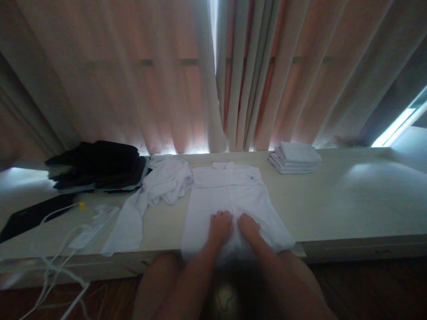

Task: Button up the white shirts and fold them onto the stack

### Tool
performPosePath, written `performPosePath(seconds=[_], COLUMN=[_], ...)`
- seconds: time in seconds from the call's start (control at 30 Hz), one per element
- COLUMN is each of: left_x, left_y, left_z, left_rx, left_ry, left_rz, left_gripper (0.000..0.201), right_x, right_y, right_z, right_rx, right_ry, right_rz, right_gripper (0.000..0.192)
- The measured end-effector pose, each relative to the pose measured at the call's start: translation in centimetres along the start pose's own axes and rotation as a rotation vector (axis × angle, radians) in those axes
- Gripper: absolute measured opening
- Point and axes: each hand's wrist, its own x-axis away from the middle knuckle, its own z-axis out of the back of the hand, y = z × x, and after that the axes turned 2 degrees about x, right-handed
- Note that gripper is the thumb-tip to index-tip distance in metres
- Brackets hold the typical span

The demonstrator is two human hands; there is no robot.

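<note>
A white shirt lies flat on the pale table, its collar pointing toward the curtains and its sides folded in. My left hand and my right hand rest side by side, palms down, on the shirt's lower part near the table's front edge. Neither hand is closed around anything; the fingers press on the cloth.
A crumpled white garment lies left of the shirt. A stack of folded white clothes sits at the back right. Dark clothing is piled at the back left. White cables trail over the left edge. Curtains hang behind.
</note>
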Motion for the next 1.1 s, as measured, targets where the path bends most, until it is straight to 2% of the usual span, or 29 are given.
performPosePath(seconds=[0.13,0.27,0.4,0.5,0.63,0.73,0.77,0.83,0.87,0.93,0.97,1.03,1.1], left_x=[0.1,0.0,-0.1,-0.1,-0.3,-0.3,-0.1,1.1,2.2,5.5,7.5,11.9,15.7], left_y=[-0.1,-0.2,-0.4,-0.7,-1.1,-1.8,-2.2,-3.3,-3.9,-4.9,-5.2,-5.1,-4.3], left_z=[-0.1,-0.2,-0.6,-1.1,-1.5,-0.9,-0.4,0.9,1.6,3.0,3.5,4.0,3.7], left_rx=[0.007,0.015,0.024,0.062,0.203,0.303,0.309,0.365,0.402,0.759,0.801,0.834,0.848], left_ry=[0.003,-0.001,0.001,-0.007,0.021,0.067,0.086,0.157,0.205,0.359,0.390,0.411,0.418], left_rz=[-0.008,-0.008,-0.002,-0.025,-0.066,-0.064,-0.052,0.030,0.094,0.442,0.546,0.679,0.809], left_gripper=[0.035,0.043,0.048,0.048,0.042,0.035,0.034,0.033,0.033,0.021,0.020,0.024,0.026], right_x=[-0.3,-0.2,1.0,2.0,2.9,4.1,4.8,7.0,8.4,11.5,13.0,15.3,16.3], right_y=[0.6,1.0,0.9,0.7,1.2,3.1,4.0,6.2,7.2,9.0,9.6,10.2,10.1], right_z=[-0.1,-0.2,-0.8,-1.7,-2.2,-1.2,-0.7,-0.2,-0.2,-0.9,-1.7,-3.8,-5.8], right_rx=[-0.053,-0.075,-0.026,0.004,-0.036,-0.107,-0.191,-0.477,-0.686,-0.879,-0.926,-1.038,-1.228], right_ry=[0.040,0.080,0.156,0.194,0.134,0.060,0.065,0.114,0.152,0.196,0.202,0.159,0.053], right_rz=[0.014,0.091,0.162,0.218,0.281,0.363,0.361,0.281,0.190,0.051,-0.002,-0.100,-0.235], right_gripper=[0.035,0.034,0.029,0.032,0.038,0.037,0.036,0.030,0.026,0.028,0.029,0.031,0.037])
